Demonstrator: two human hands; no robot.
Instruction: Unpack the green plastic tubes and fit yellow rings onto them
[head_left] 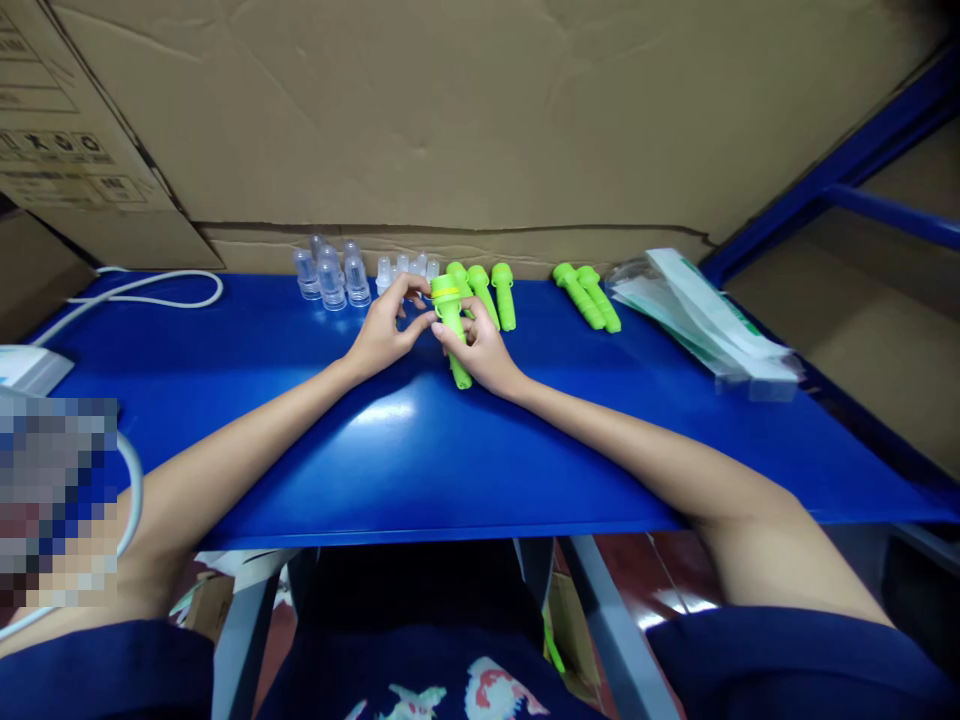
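Near the middle of the table, my right hand (487, 350) is wrapped round the body of a lime-green toy flashlight (448, 300). Its wide head, with a yellow ring, points up and away from me, and the narrow end comes out below the fingers. From the left, my left hand (386, 330) curves in with thumb and fingertips at the flashlight's head. Just behind my hands lie more green flashlights (503, 297). Small clear plastic caps (385, 272) sit behind my left hand, and larger clear plastic pieces (331, 278) stand further left.
Two green flashlights (589, 297) lie together to the right. Beyond them are plastic bags with white-and-green card (705, 320). A white cable (172, 285) loops at the left, near a white device (34, 370). Cardboard (450, 120) walls the back of the blue table (450, 470).
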